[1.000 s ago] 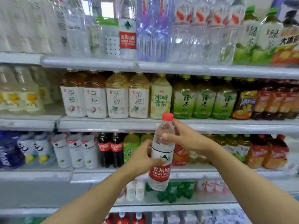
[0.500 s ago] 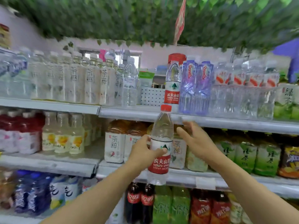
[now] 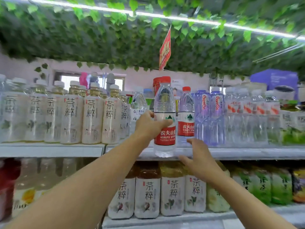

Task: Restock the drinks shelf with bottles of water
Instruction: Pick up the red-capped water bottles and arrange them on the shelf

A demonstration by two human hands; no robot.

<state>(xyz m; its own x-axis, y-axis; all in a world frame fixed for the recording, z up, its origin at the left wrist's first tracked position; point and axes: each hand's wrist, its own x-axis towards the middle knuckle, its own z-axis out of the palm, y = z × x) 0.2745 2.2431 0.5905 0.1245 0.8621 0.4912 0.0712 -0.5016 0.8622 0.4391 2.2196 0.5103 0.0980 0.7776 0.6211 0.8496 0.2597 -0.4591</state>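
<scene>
As the left hand (image 3: 149, 125) grasps a water bottle (image 3: 164, 119) by its label to stand it on the top shelf (image 3: 231, 153), the right hand (image 3: 200, 160) hovers with fingers released, ready to steady it.

The held bottle (image 3: 164, 119) is clear with a red cap and a label white on top, red below, bearing a green mountain mark and white lettering. Just right of it, a second water bottle (image 3: 186, 116) wears the same red cap and red-and-white label. Right of that, two bottles (image 3: 208, 118) are tinted violet-blue with red script. Left of the held bottle, tea bottles (image 3: 91, 116) show cream labels with black characters, white caps and amber liquid. Below it, more tea bottles (image 3: 171, 192) have cream labels over brown and yellow tea. Above it, leaves (image 3: 115, 38) are green, and a hanging sign (image 3: 165, 50) is red with yellow.
</scene>
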